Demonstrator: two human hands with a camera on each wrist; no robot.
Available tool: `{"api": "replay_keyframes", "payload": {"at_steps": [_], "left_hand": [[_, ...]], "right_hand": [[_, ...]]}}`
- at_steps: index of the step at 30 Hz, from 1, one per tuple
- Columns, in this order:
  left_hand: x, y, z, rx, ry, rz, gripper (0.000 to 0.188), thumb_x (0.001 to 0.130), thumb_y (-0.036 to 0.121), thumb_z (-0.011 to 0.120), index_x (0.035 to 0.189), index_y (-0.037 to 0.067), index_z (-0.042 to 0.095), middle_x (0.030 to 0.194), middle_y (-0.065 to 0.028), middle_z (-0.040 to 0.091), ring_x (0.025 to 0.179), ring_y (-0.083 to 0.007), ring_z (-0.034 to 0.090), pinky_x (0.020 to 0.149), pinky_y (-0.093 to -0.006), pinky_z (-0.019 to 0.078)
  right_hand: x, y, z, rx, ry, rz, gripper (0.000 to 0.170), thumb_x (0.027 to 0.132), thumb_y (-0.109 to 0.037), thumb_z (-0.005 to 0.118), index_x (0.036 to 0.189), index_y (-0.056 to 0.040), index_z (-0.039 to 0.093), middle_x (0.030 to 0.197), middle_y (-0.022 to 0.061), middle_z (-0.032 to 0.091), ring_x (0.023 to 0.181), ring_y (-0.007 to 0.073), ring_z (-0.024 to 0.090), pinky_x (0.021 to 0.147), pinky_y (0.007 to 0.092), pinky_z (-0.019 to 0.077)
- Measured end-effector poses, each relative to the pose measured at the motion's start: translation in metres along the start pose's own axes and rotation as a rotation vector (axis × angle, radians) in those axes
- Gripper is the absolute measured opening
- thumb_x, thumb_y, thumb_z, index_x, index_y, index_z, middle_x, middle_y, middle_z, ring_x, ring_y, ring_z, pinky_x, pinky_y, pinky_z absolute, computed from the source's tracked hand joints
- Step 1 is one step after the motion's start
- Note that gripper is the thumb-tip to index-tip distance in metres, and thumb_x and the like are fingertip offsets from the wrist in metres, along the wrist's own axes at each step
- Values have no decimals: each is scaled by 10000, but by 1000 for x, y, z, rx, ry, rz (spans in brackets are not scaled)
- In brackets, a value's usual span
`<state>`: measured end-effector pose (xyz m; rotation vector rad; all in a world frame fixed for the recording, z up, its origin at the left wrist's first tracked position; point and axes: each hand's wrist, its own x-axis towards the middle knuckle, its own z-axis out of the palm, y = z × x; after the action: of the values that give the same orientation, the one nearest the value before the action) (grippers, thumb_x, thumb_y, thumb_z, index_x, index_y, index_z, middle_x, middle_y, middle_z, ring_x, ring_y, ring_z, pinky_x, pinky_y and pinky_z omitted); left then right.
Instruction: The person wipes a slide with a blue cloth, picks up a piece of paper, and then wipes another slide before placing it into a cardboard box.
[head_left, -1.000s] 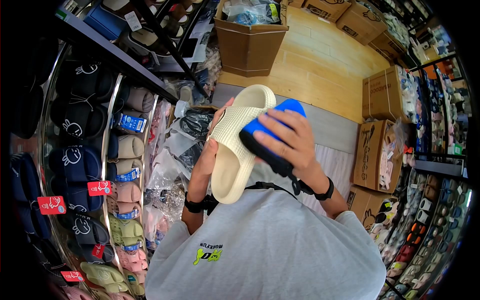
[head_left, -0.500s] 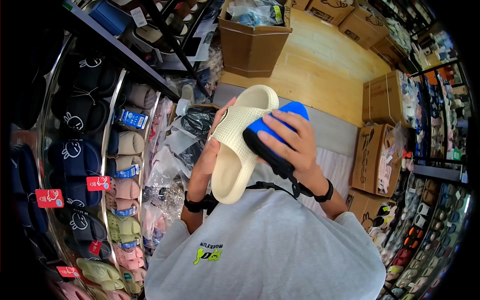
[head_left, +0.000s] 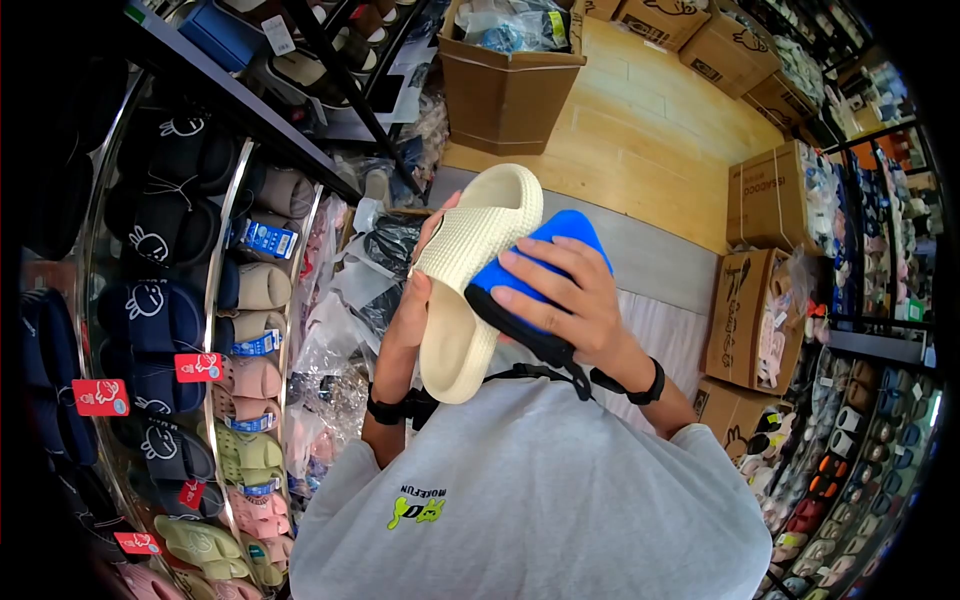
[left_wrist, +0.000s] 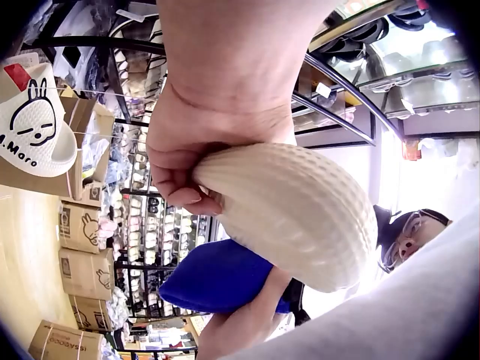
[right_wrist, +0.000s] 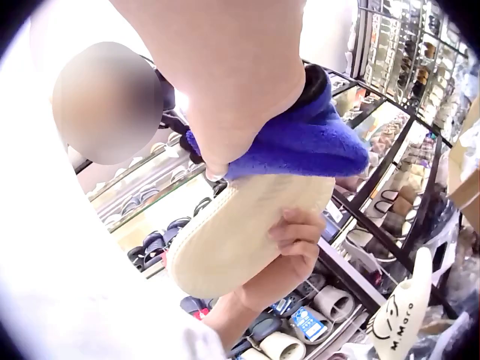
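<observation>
A cream textured slipper (head_left: 475, 240) is gripped by the left hand (head_left: 412, 300), thumb on its near side and fingers around the far edge. The right hand (head_left: 570, 310) holds a blue pad with a black edge (head_left: 560, 240) against the slipper's strap side. In the left wrist view, the left hand (left_wrist: 202, 142) curls its fingers around the slipper (left_wrist: 292, 210), with the blue pad (left_wrist: 217, 277) below it. From the right wrist, the blue pad (right_wrist: 307, 142) touches the slipper's edge, and the left hand's fingers (right_wrist: 296, 236) lie on its sole (right_wrist: 232, 240).
Racks of slippers (head_left: 160, 310) stand on the left, and plastic-wrapped goods (head_left: 335, 340) lie beside them. A large cardboard box (head_left: 505, 100) is ahead on the wooden floor (head_left: 620, 130). More boxes (head_left: 740, 315) and shoe shelves (head_left: 860, 440) line the right side.
The slipper and both hands have shifted slightly to the left. The blue pad has moved down and left along the slipper's side, still in the right hand.
</observation>
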<state>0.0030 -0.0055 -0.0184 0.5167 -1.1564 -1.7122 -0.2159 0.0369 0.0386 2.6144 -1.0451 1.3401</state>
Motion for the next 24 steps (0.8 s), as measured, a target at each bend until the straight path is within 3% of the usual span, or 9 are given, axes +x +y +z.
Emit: {"api": "replay_keyframes", "payload": {"at_steps": [3, 9, 11, 15, 19, 23, 24], "left_hand": [[-2, 1, 0, -55, 14, -34, 1174, 972, 876, 494, 1732, 36, 186, 1724, -221, 361, 1565, -363, 437, 1312, -494, 357], [1, 1, 4, -37, 29, -4, 1149, 987, 856, 490, 1732, 37, 183, 1731, -217, 341, 1571, -365, 427, 1309, -493, 356], [1, 2, 6, -75, 74, -12, 1208, 959, 831, 590, 1731, 3, 170, 1705, -216, 387, 1561, -325, 447, 1288, -461, 368], [0, 3, 9, -101, 67, -40, 1203, 962, 817, 606, 1736, 10, 162, 1707, -211, 381, 1563, -324, 444, 1287, -463, 369], [2, -3, 1, -76, 60, -28, 1189, 970, 818, 590, 1736, 14, 165, 1710, -208, 379, 1567, -314, 443, 1295, -457, 359], [2, -3, 4, -91, 64, -28, 1163, 988, 804, 572, 1737, 13, 166, 1719, -197, 373, 1576, -310, 430, 1298, -450, 351], [3, -4, 1, -36, 19, -15, 1097, 1014, 815, 488, 1739, 54, 172, 1740, -213, 334, 1583, -366, 407, 1309, -513, 354]], "right_hand": [[6, 9, 1, 45, 51, 94, 527, 875, -280, 840, 1383, -168, 753, 1423, 87, 724, 1264, 341, 694, 1051, 503, 540], [0, 4, 1, 10, -9, -24, 523, 843, -320, 862, 1335, -163, 777, 1434, 94, 723, 1274, 324, 698, 1050, 477, 536], [3, 6, -2, 40, -7, 43, 529, 845, -310, 857, 1344, -158, 773, 1423, 98, 725, 1273, 330, 695, 1045, 479, 540], [1, 11, 1, 38, 53, 73, 540, 843, -307, 867, 1346, -134, 770, 1416, 102, 727, 1249, 349, 697, 1018, 490, 557], [-7, 5, 1, 21, -19, -4, 494, 856, -287, 856, 1326, -159, 774, 1423, 74, 731, 1280, 329, 694, 1035, 470, 549], [-4, 16, 1, 69, 22, 84, 502, 877, -277, 835, 1356, -142, 766, 1421, 88, 727, 1274, 343, 691, 1050, 489, 541], [-7, 20, 0, 35, 25, 94, 521, 855, -272, 856, 1349, -132, 771, 1414, 94, 729, 1263, 346, 693, 1034, 483, 549]]}}
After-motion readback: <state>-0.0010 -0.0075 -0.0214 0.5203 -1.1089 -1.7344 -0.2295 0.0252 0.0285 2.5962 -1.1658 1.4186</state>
